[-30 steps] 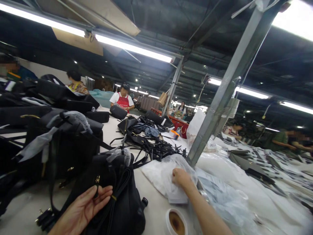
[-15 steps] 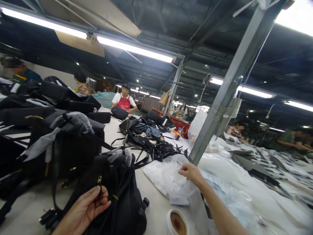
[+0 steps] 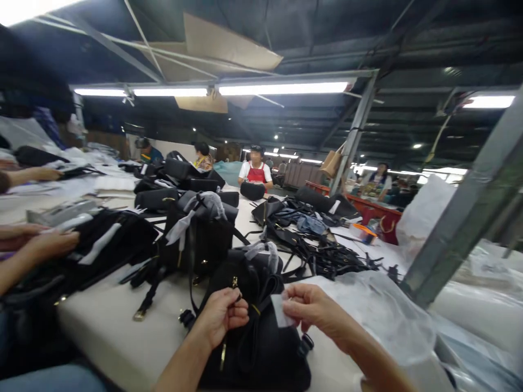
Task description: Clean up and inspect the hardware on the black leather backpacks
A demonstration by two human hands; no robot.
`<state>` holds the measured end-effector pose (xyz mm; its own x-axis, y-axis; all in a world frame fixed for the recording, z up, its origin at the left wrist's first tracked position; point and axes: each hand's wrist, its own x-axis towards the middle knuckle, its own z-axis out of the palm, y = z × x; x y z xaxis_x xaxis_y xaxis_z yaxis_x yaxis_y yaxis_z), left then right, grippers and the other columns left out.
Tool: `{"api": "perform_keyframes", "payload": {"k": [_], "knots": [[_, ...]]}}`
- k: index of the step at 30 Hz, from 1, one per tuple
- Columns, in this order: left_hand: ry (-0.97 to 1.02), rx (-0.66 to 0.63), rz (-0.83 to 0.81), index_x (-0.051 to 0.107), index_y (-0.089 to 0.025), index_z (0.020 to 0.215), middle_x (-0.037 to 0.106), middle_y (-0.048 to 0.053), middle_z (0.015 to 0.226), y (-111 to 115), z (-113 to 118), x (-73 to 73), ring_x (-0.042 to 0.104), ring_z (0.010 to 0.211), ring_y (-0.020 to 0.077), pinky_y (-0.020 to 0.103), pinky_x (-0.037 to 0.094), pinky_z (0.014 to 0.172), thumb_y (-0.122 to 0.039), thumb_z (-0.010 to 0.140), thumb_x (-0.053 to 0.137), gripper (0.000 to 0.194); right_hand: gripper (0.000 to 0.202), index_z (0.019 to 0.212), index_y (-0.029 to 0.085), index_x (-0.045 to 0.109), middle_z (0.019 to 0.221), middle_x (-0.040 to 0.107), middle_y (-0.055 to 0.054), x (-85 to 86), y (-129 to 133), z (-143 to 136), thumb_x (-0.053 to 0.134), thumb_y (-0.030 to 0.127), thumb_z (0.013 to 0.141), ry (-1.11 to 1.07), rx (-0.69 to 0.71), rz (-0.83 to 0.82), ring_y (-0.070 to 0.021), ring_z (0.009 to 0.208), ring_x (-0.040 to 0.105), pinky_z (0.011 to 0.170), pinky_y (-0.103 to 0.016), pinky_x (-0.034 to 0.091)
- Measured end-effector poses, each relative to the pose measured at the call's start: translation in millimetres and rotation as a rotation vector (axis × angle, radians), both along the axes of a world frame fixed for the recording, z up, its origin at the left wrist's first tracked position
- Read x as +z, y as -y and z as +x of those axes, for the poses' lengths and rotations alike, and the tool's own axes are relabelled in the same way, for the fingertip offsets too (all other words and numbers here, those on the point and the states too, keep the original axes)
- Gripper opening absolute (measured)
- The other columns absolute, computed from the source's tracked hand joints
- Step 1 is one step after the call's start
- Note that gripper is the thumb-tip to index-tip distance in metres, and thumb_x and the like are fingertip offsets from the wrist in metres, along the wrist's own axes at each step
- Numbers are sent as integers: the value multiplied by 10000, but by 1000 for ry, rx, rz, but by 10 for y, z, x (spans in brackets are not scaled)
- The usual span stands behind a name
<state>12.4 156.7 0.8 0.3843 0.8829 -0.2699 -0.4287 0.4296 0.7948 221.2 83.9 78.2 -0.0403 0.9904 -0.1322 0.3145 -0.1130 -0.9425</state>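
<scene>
Beneath the bag [image 3: 272, 354] is the table [image 3: 110, 316], with plastic sheeting [image 3: 379, 305] to the bag's right. As for the work, the bag's handle [image 3: 270, 256] has its wrap on and the straps [image 3: 247, 329] are tied in a bundle; the film [image 3: 279, 312] is off the bag, loose in your grasp. At the bag's front, your left hand [image 3: 224, 314] is nearly closed, pinching the zip pull [image 3: 235, 282], whose lower end your fingers hide. Above the bag's right side, your right hand [image 3: 312, 306] pinches the film, fingers curled, covering part of it.
</scene>
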Motion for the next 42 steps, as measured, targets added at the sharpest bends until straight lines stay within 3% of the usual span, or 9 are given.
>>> {"api": "perform_keyframes", "payload": {"k": [5, 11, 15, 18, 25, 30, 34, 37, 42], "knots": [[-255, -18, 155, 472, -179, 585, 531, -50, 380, -41, -130, 117, 347, 249, 42, 130, 237, 263, -428, 720, 725, 380, 74, 597, 174, 566, 409, 551, 53, -272, -337, -682, 570, 144, 665, 128, 20, -57, -92, 360, 512, 352, -176, 415], [-465, -32, 277, 462, -195, 575, 468, -74, 334, -33, -136, 217, 271, 239, 29, 156, 112, 304, -510, 722, 656, 398, 210, 537, 171, 526, 423, 580, 8, -364, -588, -924, 526, 117, 740, 71, -42, -143, -115, 348, 556, 337, -194, 449], [-562, -2, 333, 459, -198, 561, 449, -71, 318, 5, -99, 138, 260, 244, 37, 180, 118, 334, -520, 758, 605, 405, 214, 609, 154, 541, 531, 613, -3, -372, -563, -902, 467, 146, 809, -40, -66, -182, -74, 386, 552, 360, -155, 423], [-606, 18, 348, 465, -198, 567, 440, -74, 323, 14, -82, 80, 268, 260, 43, 188, 144, 353, -522, 772, 585, 402, 211, 633, 143, 555, 564, 596, 5, -403, -537, -868, 468, 176, 823, -93, -66, -168, -46, 368, 499, 321, -127, 308], [-697, 63, 371, 430, -206, 499, 373, -84, 271, 23, -50, 53, 268, 250, 53, 206, 165, 355, -382, 810, 573, 385, 210, 634, 163, 523, 428, 397, 87, -469, -584, -939, 471, 205, 832, -146, -108, -138, -32, 311, 337, 314, -145, 119], [-725, 120, 345, 450, -198, 527, 440, -61, 299, 40, -127, 47, 385, 258, 86, 201, 225, 351, -437, 782, 637, 396, 237, 600, 185, 472, 386, 332, 106, -488, -597, -950, 479, 219, 834, -159, -127, -126, -35, 314, 289, 333, -162, 92], [-651, 127, 221, 523, -171, 654, 599, 15, 473, 5, -204, 61, 581, 372, 160, 235, 393, 377, -601, 834, 491, 467, 261, 563, 201, 426, 377, 290, 118, -500, -595, -938, 526, 243, 801, -167, -129, -120, -34, 316, 259, 342, -173, 82], [-560, 124, 162, 554, -151, 720, 616, 15, 551, -5, -206, 65, 628, 467, 152, 243, 473, 452, -596, 821, 517, 458, 267, 552, 206, 424, 360, 273, 123, -510, -604, -939, 569, 271, 767, -161, -126, -117, -35, 313, 240, 344, -176, 79], [-458, 139, 161, 513, -171, 697, 599, -22, 567, 44, -123, 42, 549, 450, 82, 151, 319, 373, -513, 683, 719, 399, 223, 575, 197, 471, 357, 279, 119, -546, -618, -951, 579, 298, 742, -141, -137, -89, -40, 312, 240, 343, -177, 92]]}}
